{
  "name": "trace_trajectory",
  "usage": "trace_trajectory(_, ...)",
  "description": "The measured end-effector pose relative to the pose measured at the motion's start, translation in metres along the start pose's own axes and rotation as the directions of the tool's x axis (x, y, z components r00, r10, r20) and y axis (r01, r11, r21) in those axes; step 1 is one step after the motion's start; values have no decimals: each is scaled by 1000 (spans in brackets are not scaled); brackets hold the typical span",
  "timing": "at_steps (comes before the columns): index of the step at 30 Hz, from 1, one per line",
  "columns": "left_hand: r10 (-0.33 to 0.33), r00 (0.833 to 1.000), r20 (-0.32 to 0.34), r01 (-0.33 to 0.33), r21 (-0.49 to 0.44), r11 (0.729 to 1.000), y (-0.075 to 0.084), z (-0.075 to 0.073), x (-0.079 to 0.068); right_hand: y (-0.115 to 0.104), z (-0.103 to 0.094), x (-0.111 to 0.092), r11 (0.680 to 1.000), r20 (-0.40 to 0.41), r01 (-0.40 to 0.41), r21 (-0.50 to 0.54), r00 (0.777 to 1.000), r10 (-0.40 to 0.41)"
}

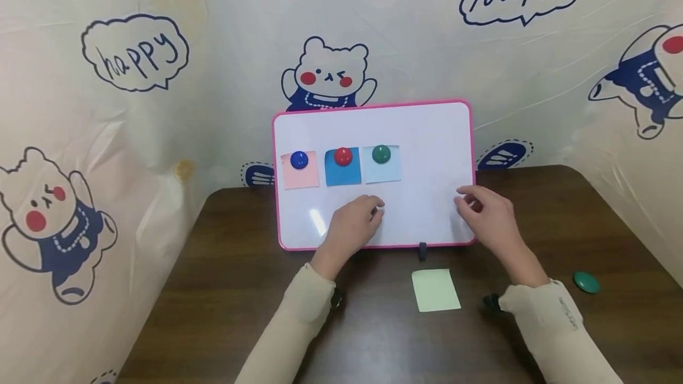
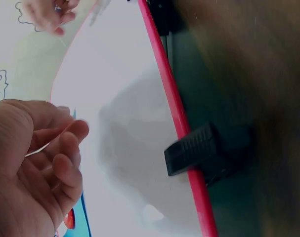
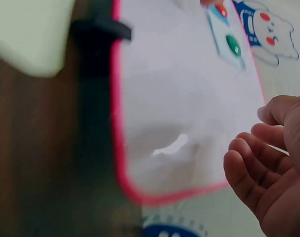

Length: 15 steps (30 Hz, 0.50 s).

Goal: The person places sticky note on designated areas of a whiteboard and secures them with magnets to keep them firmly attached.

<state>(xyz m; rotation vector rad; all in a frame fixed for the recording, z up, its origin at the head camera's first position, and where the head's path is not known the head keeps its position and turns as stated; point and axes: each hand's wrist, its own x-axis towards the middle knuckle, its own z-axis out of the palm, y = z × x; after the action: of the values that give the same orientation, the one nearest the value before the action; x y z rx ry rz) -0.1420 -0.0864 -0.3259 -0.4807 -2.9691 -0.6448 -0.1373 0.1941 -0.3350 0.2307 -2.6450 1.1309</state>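
A whiteboard (image 1: 427,206) with a pink frame stands upright on the table. Pinned in a row on it are a pink sticky note (image 1: 301,178) under a blue magnet (image 1: 299,160), a dark blue note (image 1: 343,176) under a red magnet (image 1: 343,156) and a pale blue note (image 1: 382,173) under a green magnet (image 1: 381,154). My left hand (image 1: 353,224) hovers before the board below the notes, fingers loosely bent, holding nothing visible. My right hand (image 1: 492,218) is beside the board's right edge, fingers loosely bent with nothing between them; contact with the edge cannot be told.
On the brown table (image 1: 213,307), a pale green sticky note (image 1: 436,290) lies in front of the board. Farther right is a loose green magnet (image 1: 586,282). A black clip-like support (image 2: 192,150) holds the board's lower edge. Behind hangs a printed curtain (image 1: 229,70).
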Motion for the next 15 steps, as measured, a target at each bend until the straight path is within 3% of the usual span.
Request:
trace_trajectory(7,28,984,177,-18,-58,998,13,7,-14,37,-25,-34,999,-110,-19,-29,994,16)
trace_trajectory(12,74,946,315,-42,-107,993,23,22,-21,57,-37,-54,998,-199,-8,-65,980,-5)
trace_trajectory(15,61,925,374,-28,-95,995,30,32,-25,66,-42,-64,997,-260,3,-80,965,-24)
